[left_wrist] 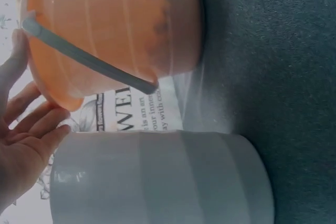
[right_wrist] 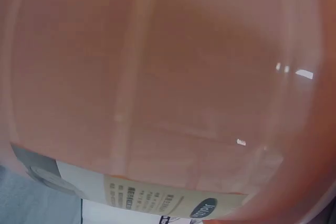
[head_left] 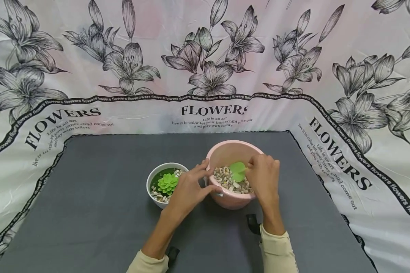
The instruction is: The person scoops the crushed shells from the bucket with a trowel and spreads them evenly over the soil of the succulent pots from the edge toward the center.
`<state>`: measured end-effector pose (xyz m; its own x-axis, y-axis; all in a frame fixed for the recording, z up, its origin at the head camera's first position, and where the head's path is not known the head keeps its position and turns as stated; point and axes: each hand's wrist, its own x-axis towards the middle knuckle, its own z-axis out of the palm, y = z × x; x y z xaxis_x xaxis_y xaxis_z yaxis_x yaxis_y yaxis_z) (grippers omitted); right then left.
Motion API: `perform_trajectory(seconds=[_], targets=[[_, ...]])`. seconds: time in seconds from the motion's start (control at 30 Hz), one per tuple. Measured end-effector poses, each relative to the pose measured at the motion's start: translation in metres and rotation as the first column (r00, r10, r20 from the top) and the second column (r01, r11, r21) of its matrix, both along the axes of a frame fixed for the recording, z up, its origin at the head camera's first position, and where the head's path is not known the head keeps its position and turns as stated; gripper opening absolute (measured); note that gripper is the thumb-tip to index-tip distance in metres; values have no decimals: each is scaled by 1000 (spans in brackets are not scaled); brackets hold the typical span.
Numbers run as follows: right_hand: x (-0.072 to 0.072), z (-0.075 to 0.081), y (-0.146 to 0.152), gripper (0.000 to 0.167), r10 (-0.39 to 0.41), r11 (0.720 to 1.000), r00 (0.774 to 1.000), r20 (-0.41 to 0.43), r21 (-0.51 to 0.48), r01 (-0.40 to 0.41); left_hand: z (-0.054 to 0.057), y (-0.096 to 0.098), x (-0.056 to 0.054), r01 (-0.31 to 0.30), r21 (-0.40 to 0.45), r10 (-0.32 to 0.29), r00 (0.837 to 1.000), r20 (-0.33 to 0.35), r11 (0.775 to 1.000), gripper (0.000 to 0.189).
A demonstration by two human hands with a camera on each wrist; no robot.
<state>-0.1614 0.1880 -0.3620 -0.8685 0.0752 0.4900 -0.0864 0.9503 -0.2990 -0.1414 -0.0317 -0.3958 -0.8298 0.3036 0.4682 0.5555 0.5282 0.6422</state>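
Observation:
A pink bucket [head_left: 233,203] holds small mixed pebbles [head_left: 227,180] and has a pale handle hanging down its side. Inside it, over the pebbles, is a flat, bright green piece [head_left: 238,171] with a rounded blade, like a small shovel. My right hand [head_left: 264,174] pinches its end with curled fingers, which hide that end. My left hand [head_left: 190,187] rests at the bucket's left rim, thumb at the front and fingers spread farther back. Beside that hand stands a white pot [head_left: 150,182] with a green artificial succulent [head_left: 167,184] and some pebbles.
Both vessels stand close together on a dark grey tabletop [head_left: 99,212]. A white cloth printed with flowers [head_left: 212,113] surrounds the surface at the back and sides. The right wrist view is filled by the bucket's wall, with a paper label [right_wrist: 157,200] low on it.

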Motion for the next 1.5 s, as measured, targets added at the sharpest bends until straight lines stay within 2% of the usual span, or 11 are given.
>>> perform_trajectory(seconds=[0.1,0.2,0.33,0.6,0.77,0.9,0.97,1.07,1.2,1.33,1.5], targets=[[-4,-1,3,41,2,999,999,52,-50,1,2,2,-4,-11,-16,10,1000,-2,1000,58],[-4,-5,5,29,1,993,993,121,-120,13,3,3,-4,-15,-51,16,1000,17,999,56],[-4,-4,10,13,-3,982,989,147,-184,31,3,6,-7,1,-49,0,1000,26,999,54],[-7,12,21,16,54,974,981,187,-227,-10,4,7,-10,-4,-33,4,1000,-3,999,55],[-4,15,22,15,48,963,976,213,-269,12,2,4,-10,-4,-18,3,1000,-16,1000,55],[2,17,17,16,17,953,971,238,-299,57,3,-1,-9,-8,1,8,999,34,1000,54],[5,21,15,17,2,947,975,224,-313,70,4,-3,-9,-7,15,6,999,50,1000,54],[9,29,15,18,-14,943,980,198,-323,79,7,-5,-11,-12,14,12,999,43,1000,58],[14,35,19,20,-5,934,976,220,-348,83,8,-7,-10,-29,11,28,998,49,1000,60],[24,38,27,20,-21,921,975,223,-374,105,6,-7,-6,-27,14,26,998,66,1000,61],[34,44,32,20,-48,916,982,185,-383,117,2,-6,-3,-20,28,19,999,45,999,62]])
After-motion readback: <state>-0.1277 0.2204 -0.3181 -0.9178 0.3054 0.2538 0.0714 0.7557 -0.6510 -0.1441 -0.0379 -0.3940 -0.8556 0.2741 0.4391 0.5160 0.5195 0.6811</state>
